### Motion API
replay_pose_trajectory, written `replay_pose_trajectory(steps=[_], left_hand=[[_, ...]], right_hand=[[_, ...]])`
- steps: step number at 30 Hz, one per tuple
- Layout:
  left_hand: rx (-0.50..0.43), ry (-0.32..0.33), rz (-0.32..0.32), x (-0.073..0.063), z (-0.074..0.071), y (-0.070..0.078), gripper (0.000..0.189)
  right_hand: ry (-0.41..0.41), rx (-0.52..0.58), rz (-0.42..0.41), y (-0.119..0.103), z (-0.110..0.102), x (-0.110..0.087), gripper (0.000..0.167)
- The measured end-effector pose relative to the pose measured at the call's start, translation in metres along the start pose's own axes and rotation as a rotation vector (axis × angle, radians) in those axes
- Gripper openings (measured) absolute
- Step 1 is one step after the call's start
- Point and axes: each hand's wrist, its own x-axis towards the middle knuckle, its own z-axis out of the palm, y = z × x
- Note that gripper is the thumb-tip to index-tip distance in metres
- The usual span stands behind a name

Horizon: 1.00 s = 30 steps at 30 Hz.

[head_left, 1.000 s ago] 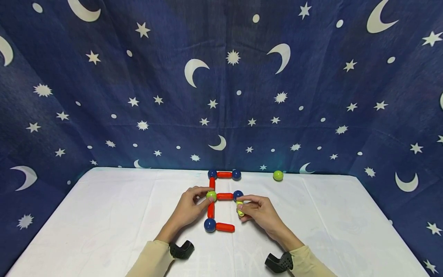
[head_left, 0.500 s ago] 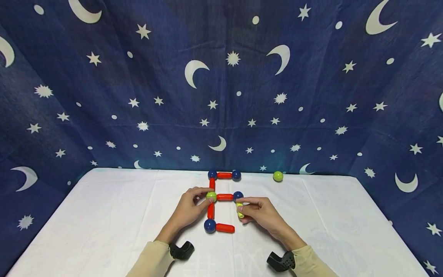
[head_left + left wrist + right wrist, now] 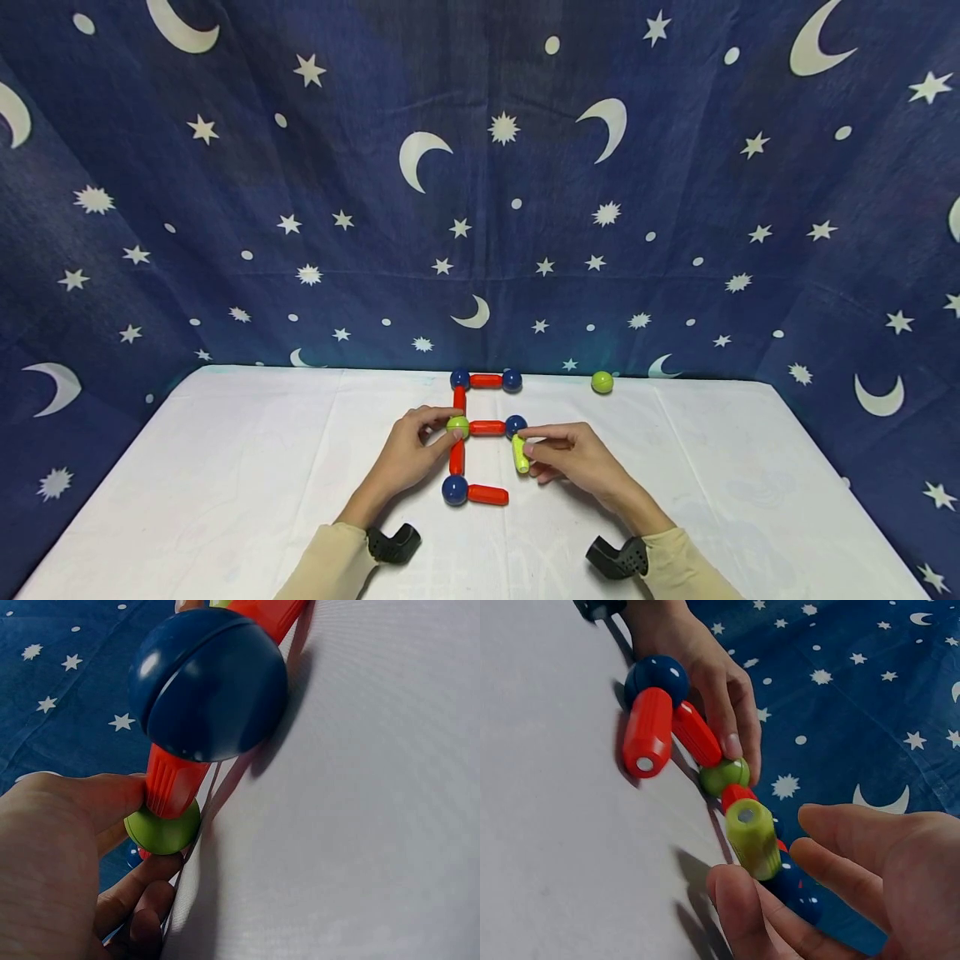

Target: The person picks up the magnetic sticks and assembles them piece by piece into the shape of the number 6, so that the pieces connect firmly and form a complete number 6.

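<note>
My left hand (image 3: 408,446) pinches a green ball (image 3: 161,831) between thumb and fingers. The ball sits mid-way along a flat figure of red magnetic rods and blue balls on the white table. A red rod (image 3: 487,428) joins it to a blue ball (image 3: 515,426) on the right. From that blue ball a yellow-green magnetic rod (image 3: 752,838) points toward me, its near end free. Beside this rod is my right hand (image 3: 581,458), thumb and fingers spread apart around it; the right wrist view shows gaps between them and the rod.
At the front, a blue ball (image 3: 454,490) carries a red rod (image 3: 488,495) with a free right end. The back row has a blue ball (image 3: 512,381) at its right. A loose green ball (image 3: 602,382) lies near the rear table edge, before a starry blue cloth (image 3: 675,167).
My right hand has let go of the yellow-green rod and drawn slightly to the right. The rod stays against the blue ball. My left hand has kept its hold.
</note>
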Motion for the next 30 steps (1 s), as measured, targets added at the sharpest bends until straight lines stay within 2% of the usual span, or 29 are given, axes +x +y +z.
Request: replay_pose_trajectory(steps=[6,10,18,25,30], left_hand=[[-0.005,-0.001,0.003,0.0,0.0,-0.001,0.025],[-0.009,-0.004,0.001,0.0,0.0,-0.001,0.026],[-0.008,-0.001,0.008,0.001,0.001,-0.001,0.025],[-0.011,0.001,0.018,0.001,0.001,-0.001,0.025],[-0.008,0.005,0.015,0.0,0.0,-0.002,0.025]], right_hand=[[0.026,-0.005,-0.043,0.001,-0.013,0.001,0.037],[0.073,-0.032,-0.071,0.001,-0.024,0.001,0.038],[0.2,-0.086,-0.076,0.005,-0.046,0.003,0.039],[0.33,-0.103,-0.157,0.012,-0.067,0.006,0.039],[0.47,-0.183,-0.205,0.015,-0.081,0.011,0.039]])
